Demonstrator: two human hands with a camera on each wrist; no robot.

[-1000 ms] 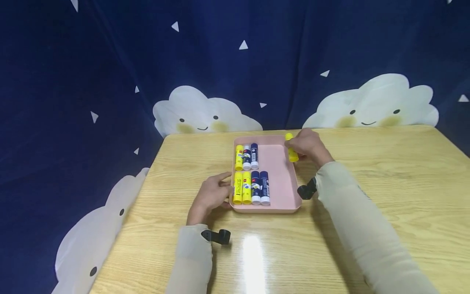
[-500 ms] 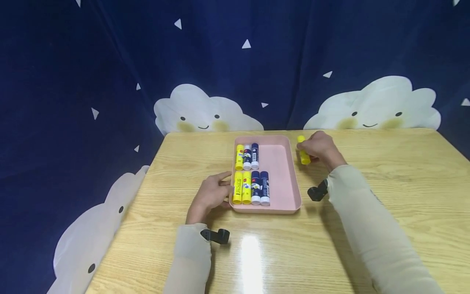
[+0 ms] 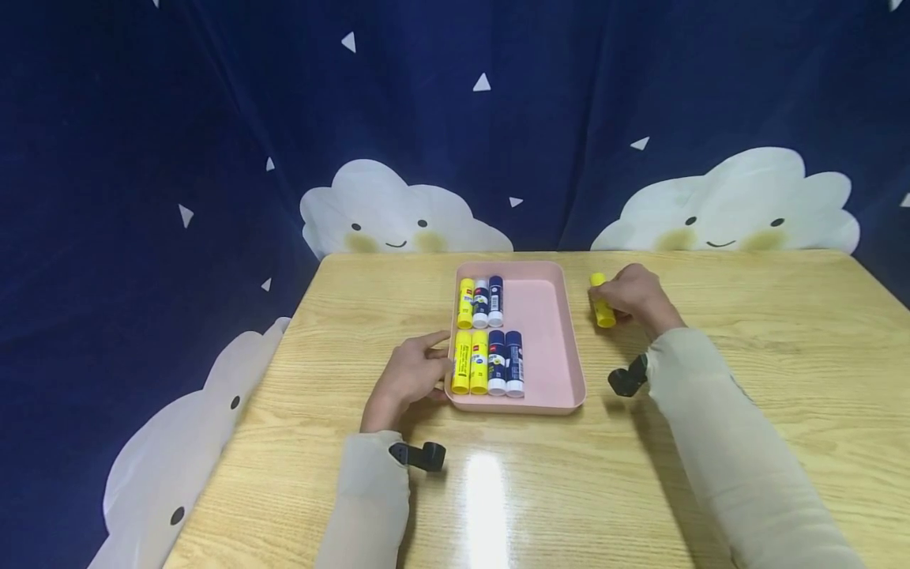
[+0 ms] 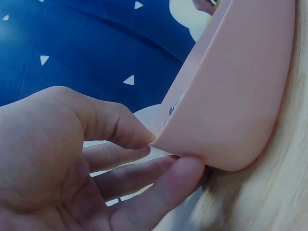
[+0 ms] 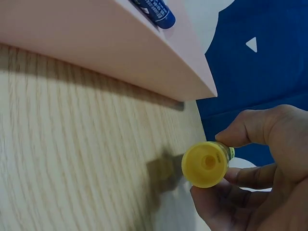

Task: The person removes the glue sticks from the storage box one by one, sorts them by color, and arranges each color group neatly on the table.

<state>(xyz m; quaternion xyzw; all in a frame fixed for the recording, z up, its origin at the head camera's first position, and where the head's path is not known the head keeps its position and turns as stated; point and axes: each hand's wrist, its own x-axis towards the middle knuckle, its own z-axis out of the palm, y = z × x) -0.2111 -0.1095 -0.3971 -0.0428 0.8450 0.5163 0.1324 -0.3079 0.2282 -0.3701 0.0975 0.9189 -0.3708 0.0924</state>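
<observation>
just outside the right wall of the pink tray (image 3: 546,348), at about two o'clock from its middle, my right grip (image 3: 635,295) is narrowed to a pinch around the held glue stick (image 3: 605,318), a yellow one, thumb and fingers on its barrel. the held stick leans a little, its far end toward eleven o'clock, and a round, hollow yellow end faces the right wrist view; whether it touches the worktop (image 3: 569,482) i cannot tell. at half past eight my left grip (image 3: 409,370) holds the tray's left side, one digit on the rim and a fingertip against the outer wall. toward ten o'clock, within the tray, three sticks lie side by side: a short yellow stick (image 3: 465,304), a white-capped stick (image 3: 480,304) with a navy label, and a navy-capped stick (image 3: 495,302). toward half past seven lies a nearer row of four: an outer yellow stick (image 3: 462,363), an inner yellow stick (image 3: 479,363), then two navy ones, a left navy stick (image 3: 497,363) and a right navy stick (image 3: 515,363), their white ends at six o'clock. beyond, at twelve, hangs a dark blue curtain (image 3: 426,103).
</observation>
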